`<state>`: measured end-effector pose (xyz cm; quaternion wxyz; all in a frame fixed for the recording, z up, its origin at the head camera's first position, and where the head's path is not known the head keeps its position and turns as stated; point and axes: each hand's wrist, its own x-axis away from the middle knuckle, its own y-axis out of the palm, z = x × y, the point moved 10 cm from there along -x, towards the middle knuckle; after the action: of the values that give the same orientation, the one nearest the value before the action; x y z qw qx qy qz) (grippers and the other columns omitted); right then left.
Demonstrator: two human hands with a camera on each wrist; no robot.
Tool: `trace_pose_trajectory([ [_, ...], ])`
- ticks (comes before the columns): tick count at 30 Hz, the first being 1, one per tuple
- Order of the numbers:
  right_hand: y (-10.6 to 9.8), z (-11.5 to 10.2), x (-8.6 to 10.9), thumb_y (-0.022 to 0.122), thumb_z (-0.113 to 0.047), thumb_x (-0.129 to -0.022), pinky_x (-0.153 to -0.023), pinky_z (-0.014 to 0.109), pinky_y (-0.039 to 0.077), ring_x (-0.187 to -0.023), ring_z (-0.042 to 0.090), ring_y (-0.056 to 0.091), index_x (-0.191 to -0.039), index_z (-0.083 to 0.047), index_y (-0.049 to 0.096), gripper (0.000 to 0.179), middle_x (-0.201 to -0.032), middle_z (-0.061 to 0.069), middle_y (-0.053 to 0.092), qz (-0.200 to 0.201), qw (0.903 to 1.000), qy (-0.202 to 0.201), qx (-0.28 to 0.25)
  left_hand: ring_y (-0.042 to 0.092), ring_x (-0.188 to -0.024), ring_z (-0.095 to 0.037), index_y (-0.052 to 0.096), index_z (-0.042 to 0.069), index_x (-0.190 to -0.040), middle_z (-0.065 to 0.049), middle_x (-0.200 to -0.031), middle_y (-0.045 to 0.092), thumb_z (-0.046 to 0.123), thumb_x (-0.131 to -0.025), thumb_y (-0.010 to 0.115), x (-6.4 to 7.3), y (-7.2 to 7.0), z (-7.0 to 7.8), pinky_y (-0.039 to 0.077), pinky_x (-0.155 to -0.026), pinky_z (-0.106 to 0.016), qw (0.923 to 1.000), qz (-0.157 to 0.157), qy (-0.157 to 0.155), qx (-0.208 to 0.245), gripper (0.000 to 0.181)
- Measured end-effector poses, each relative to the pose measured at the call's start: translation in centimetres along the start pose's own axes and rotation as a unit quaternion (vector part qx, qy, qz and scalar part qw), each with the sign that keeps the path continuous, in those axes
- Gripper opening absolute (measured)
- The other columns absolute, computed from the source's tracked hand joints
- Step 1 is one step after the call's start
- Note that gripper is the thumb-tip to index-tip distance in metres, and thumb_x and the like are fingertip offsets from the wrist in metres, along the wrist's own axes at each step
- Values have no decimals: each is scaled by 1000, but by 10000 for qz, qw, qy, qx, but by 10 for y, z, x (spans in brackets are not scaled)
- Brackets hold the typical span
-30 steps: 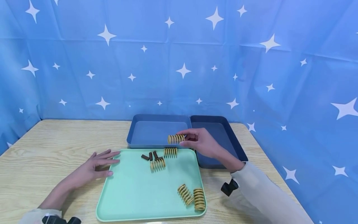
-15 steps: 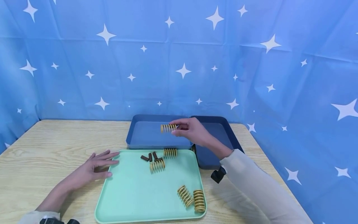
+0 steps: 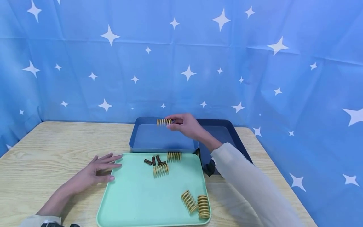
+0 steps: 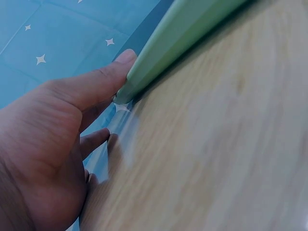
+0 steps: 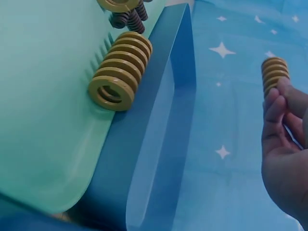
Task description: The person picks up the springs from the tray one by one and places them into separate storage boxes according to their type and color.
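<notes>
A yellow coil spring (image 3: 164, 122) is pinched at one end between the thumb and fingers of my right hand (image 3: 185, 125), up over the blue tray (image 3: 164, 150). The right wrist view shows the same spring (image 5: 275, 71) in the fingertips. My left hand (image 3: 92, 172) lies at the left rim of the mint-green tray (image 3: 141, 201), fingers spread; in the left wrist view its thumb touches the tray's rim (image 4: 159, 53). Two yellow springs lie near the green tray's far edge, one being the spring (image 3: 174, 156). Two more, including the spring (image 3: 203, 206), lie at its near right corner.
Several small dark springs (image 3: 154, 160) sit close together at the green tray's far side. A dark navy tray (image 3: 238, 138) stands to the right of the blue one, partly hidden by my right arm. Behind the wooden table (image 3: 71, 138) hangs a blue star-patterned curtain (image 3: 158, 63).
My right hand has moved away from me and left, carrying the yellow spring from the blue tray's near edge to above its far part. The left hand has stayed in place.
</notes>
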<state>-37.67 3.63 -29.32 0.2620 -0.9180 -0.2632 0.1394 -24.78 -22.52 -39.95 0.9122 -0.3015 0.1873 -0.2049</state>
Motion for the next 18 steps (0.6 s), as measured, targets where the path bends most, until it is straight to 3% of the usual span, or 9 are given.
trace_pose_trajectory([
  [4,5,2,-10,67,-26,-92,-82,38,53,-98,23,64,-132,-13,59,43,-102,0,69,-25,9999,42,-147,14,-142,-35,62,12,-129,-10,-148,40,24,-87,70,1,2,0,-13,-101,-71,10000,3,4,62,44],
  [12,14,10,-33,67,-24,-92,-83,36,53,-100,22,64,-128,-18,61,38,-105,0,68,85,9993,120,-335,14,-138,-48,63,11,-128,-11,-148,40,24,-86,72,1,1,-1,-12,-101,-71,10000,34,-12,-14,45],
  [18,21,19,-46,66,-18,-92,-90,47,49,-96,16,64,-130,-13,60,38,-110,2,66,161,9983,206,-525,14,-138,-48,62,11,-128,-10,-148,40,24,-86,72,0,-2,-1,-12,-101,-70,10000,10,-25,-48,46],
])
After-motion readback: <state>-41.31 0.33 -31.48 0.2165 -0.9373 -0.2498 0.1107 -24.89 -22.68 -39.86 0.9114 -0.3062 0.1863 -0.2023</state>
